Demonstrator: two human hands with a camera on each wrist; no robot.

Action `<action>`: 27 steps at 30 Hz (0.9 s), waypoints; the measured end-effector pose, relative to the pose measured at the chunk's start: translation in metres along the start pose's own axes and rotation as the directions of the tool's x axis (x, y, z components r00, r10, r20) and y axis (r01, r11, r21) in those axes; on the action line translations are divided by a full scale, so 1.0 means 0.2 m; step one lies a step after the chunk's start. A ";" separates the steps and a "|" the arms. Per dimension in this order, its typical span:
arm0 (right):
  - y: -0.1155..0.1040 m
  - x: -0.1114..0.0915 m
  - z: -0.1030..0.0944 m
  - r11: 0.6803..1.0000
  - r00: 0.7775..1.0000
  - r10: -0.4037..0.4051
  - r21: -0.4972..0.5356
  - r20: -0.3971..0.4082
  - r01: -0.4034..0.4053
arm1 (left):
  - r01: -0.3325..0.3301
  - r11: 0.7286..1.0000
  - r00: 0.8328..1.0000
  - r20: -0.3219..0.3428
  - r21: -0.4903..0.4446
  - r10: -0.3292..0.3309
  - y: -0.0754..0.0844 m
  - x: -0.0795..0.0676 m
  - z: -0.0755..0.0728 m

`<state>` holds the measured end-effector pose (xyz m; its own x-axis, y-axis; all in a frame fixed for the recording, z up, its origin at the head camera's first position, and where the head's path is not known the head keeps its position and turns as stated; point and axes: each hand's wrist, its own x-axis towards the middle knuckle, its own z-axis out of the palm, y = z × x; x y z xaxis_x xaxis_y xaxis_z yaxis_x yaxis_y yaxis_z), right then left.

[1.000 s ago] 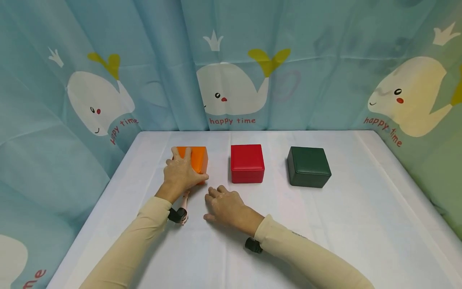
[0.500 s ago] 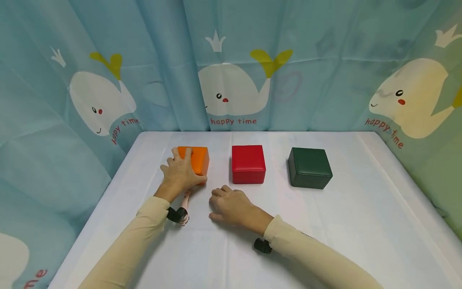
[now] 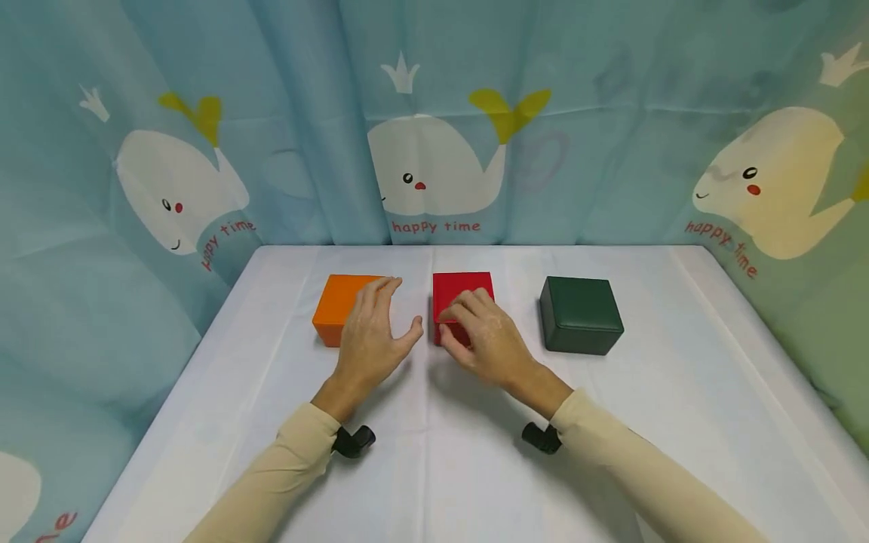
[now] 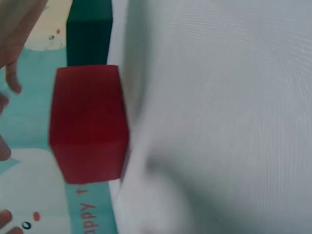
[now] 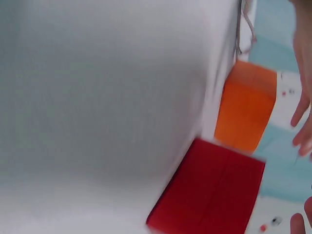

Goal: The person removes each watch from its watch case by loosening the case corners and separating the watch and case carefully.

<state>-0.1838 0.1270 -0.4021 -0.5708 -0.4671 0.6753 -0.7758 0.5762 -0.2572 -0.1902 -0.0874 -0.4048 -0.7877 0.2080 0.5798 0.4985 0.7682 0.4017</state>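
My left hand hovers near the right side of an orange box, hiding part of it, with fingers spread and nothing in them. My right hand is in front of a red box, its fingers loosely bent and overlapping the lid in the head view. In the left wrist view the red box stands apart from the fingertips at the lower left. The right wrist view has the red box in front of the orange box, with fingers off to the side.
A dark green box stands on the right of the white-covered table. Behind the table hangs a blue whale-print curtain. A thin cord-like strip shows beyond the orange box in the right wrist view.
My left hand has let go of the orange box and moved right. My right hand has moved right and forward to the red box. The pale pink strip below my left wrist no longer shows.
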 end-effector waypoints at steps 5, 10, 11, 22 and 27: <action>0.12 0.00 -0.01 0.981 0.976 0.195 -0.009 0.095 -0.195 | 0.011 0.992 1.000 0.002 -0.122 -0.011 0.04 0.00 0.09; 0.19 -0.02 0.01 0.938 0.914 0.344 -0.040 0.216 -0.344 | 0.107 0.986 0.984 0.155 -0.130 -0.086 0.06 0.00 0.19; 0.20 -0.02 0.01 0.925 0.896 0.375 -0.035 0.238 -0.377 | 0.131 0.983 0.976 0.191 -0.127 -0.105 0.06 0.00 0.21; 0.26 -0.01 0.03 0.854 0.784 0.499 -0.058 0.370 -0.517 | 0.237 0.954 0.904 0.402 -0.182 -0.148 0.04 -0.01 0.34; 0.29 -0.02 0.03 0.884 0.825 0.464 -0.110 0.323 -0.455 | 0.230 0.957 0.911 0.385 -0.176 -0.149 0.03 0.00 0.36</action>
<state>-0.2283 0.1582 -0.4244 -0.9178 -0.3342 0.2143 -0.3966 0.7952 -0.4586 -0.2130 -0.0393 -0.4531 -0.9309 0.3084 0.1957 0.3593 0.6764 0.6429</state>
